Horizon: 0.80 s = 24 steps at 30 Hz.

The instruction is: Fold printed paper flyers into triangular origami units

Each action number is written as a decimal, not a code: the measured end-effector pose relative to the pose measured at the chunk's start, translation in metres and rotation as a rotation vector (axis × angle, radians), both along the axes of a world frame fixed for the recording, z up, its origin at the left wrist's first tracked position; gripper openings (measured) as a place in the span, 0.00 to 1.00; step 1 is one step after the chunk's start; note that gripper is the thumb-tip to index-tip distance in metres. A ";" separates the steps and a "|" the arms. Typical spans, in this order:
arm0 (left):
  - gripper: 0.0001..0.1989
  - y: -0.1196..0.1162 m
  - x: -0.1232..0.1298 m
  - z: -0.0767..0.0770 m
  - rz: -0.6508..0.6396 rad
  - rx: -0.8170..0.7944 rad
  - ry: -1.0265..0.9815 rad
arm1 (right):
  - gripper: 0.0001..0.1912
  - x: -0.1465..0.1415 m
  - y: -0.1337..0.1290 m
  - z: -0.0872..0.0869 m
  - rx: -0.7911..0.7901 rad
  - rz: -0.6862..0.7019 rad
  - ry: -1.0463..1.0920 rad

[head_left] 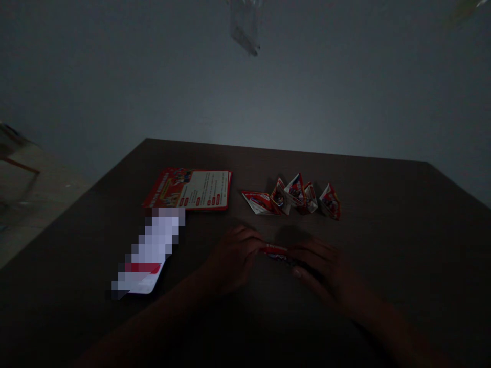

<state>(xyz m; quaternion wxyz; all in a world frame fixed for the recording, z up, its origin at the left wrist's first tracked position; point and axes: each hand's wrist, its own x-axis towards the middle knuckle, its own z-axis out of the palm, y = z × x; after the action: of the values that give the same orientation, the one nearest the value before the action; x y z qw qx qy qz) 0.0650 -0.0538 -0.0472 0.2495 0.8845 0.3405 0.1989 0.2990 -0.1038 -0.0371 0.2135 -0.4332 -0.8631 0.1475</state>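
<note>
On my feed, the narrow red paper strip (275, 251) lies low over the table (383, 204), its ends between the nearly closed fingers of my left hand (238, 255) and right hand (324, 268); it looks printed and folded.

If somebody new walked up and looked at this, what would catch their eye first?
Probably the phone, glowing pale on the left of a dark table. Next, the stack of red and white leaflets just behind it, and the row of folded paper pieces to the right. The left hand and right hand, dim in front, hold a small red strip between them.
</note>
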 end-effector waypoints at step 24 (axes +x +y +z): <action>0.03 -0.007 0.002 0.001 0.153 -0.262 -0.225 | 0.12 0.011 -0.003 -0.002 -0.040 -0.243 0.327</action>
<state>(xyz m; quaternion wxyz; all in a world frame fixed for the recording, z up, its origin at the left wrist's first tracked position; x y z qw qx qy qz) 0.0665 -0.0608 -0.0464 0.3831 0.7881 0.3999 0.2687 0.3097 -0.1067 -0.0394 0.3584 -0.5084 -0.7553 0.2063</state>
